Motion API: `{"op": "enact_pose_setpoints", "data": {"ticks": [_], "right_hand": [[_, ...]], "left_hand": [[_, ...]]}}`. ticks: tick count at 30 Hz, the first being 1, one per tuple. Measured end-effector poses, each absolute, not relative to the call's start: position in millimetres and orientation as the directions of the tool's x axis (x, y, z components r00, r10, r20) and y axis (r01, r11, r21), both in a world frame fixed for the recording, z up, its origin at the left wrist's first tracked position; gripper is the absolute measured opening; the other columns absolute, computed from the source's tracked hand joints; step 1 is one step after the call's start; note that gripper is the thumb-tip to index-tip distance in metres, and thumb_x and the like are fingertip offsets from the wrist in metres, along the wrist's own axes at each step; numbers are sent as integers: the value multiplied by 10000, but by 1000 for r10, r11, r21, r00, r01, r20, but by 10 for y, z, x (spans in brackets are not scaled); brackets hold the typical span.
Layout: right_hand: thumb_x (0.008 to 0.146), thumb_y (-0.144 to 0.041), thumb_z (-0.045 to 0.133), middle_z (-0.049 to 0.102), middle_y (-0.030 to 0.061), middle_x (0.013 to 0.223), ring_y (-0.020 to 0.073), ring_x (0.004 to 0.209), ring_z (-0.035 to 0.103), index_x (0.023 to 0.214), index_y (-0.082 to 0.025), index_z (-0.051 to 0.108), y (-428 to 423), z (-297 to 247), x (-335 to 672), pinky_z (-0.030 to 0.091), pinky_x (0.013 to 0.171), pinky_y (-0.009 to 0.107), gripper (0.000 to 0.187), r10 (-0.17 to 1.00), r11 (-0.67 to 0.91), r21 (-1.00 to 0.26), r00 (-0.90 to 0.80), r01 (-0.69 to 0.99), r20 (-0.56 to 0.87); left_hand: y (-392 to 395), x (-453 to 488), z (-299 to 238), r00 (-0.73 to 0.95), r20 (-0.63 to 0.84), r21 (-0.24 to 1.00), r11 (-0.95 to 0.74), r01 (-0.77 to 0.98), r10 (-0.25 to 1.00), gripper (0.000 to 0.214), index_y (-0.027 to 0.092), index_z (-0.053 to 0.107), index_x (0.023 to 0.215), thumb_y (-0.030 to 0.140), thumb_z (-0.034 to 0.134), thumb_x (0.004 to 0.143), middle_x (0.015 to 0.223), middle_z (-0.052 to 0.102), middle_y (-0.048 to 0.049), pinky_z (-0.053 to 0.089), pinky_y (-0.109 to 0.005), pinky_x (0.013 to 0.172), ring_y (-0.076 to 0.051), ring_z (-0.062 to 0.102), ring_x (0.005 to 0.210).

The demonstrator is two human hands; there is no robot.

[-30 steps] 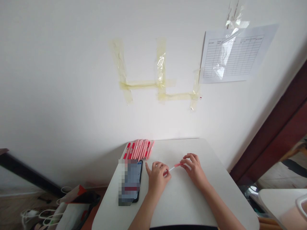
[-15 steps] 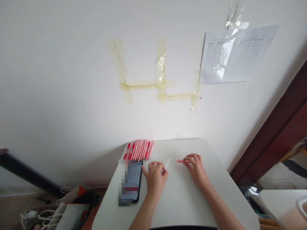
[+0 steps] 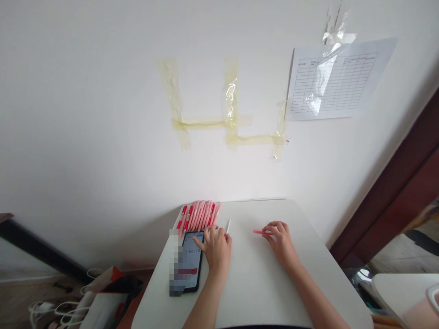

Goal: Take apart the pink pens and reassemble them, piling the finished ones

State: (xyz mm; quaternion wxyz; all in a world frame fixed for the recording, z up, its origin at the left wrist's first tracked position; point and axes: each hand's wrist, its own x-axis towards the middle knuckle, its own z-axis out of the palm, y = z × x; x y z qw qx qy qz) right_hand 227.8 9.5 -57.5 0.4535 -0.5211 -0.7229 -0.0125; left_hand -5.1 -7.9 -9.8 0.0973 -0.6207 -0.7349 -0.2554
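My left hand (image 3: 218, 249) is beside the top right corner of the phone (image 3: 192, 260), below a row of pink pens (image 3: 202, 215). Between its thumb and fingers it pinches a thin white stick (image 3: 228, 225), which looks like a pen refill; its lower end is hidden. Its outer fingers are spread over the phone's edge. Over the right half of the table, my right hand (image 3: 279, 240) is closed on a pink pen barrel (image 3: 259, 231) that points left. The fingers cover the barrel's other end.
The white table (image 3: 260, 283) stands against a wall with yellowed tape (image 3: 202, 123) and a printed sheet (image 3: 332, 82). Several pens have red clips or grips. White cables and bags (image 3: 103, 306) lie at lower left. Another white surface (image 3: 394, 292) is at lower right.
My left hand has moved left and slightly away from me, toward the phone and pens, carrying the white stick, which now stands more upright. My right hand has hardly moved.
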Motion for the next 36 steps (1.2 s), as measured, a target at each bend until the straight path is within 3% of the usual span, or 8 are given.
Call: {"op": "enact_pose_setpoints", "data": {"ticks": [15, 22, 27, 36], "right_hand": [[989, -318, 549, 628, 103, 1053, 297, 1076, 547, 1014, -277, 717, 78, -556, 2272, 553, 879, 496, 175, 748, 452, -456, -47, 767, 662], [976, -290, 568, 678, 73, 944, 287, 1000, 583, 995, -286, 701, 62, -523, 2259, 542, 853, 474, 134, 757, 483, -422, -124, 767, 641], [955, -222, 598, 697, 49, 935, 287, 1069, 579, 994, -293, 693, 29, -477, 2228, 497, 928, 500, 124, 750, 507, -346, -206, 790, 629], [942, -155, 597, 691, 30, 964, 265, 1112, 582, 1016, -323, 711, -30, -414, 2151, 396, 1079, 574, 215, 692, 573, -221, -321, 789, 647]], "left_hand": [[-136, -18, -29, -218, 465, 244, 112, 963, 858, 188, 223, 720, 875, 255, 535, 874, 1193, 659, -96, 192, -781, 1128, -306, 516, 1220], [-174, 1, -24, -176, 489, 305, 21, 952, 855, 235, 271, 700, 1066, 252, 574, 868, 1202, 663, -79, 151, -761, 1157, -302, 509, 1240], [-290, 115, -35, -69, 464, 401, -140, 905, 883, 169, 342, 742, 940, 246, 663, 826, 1205, 673, -16, 107, -750, 1178, -294, 508, 1262], [-240, 112, -174, -46, 357, 517, -156, 842, 933, 75, 335, 786, 797, 283, 749, 759, 1182, 686, -29, 59, -763, 1170, -309, 472, 1261]]}}
